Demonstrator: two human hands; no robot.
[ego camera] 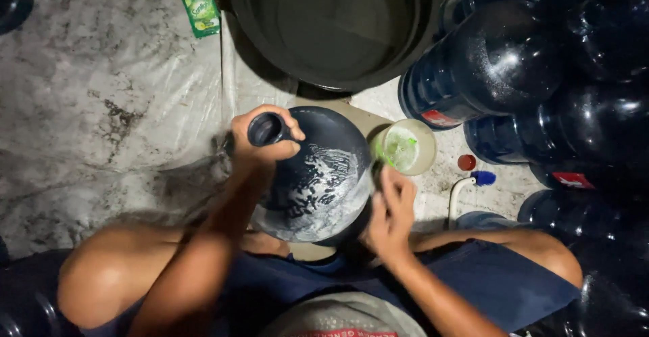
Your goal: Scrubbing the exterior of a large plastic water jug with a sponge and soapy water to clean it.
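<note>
**Soapy Bottle Could Slip**

The left hand grips the neck of the big blue water bottle, which rests between the knees. The right hand presses its soapy side, fingers bent. Soap is slippery, so the bottle might slide and bump the small bowl.

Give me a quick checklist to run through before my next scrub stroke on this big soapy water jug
1. Left hand gripping the jug neck: ok.
2. Right hand against the jug side: ok; what it holds: cannot tell.
3. Suds on the jug's shoulder: ok.
4. Small bowl with green contents beside the right hand: ok.
5. Black basin ahead within reach: ok; water level: cannot tell.
6. Jug steady between the knees: cannot tell.
</note>
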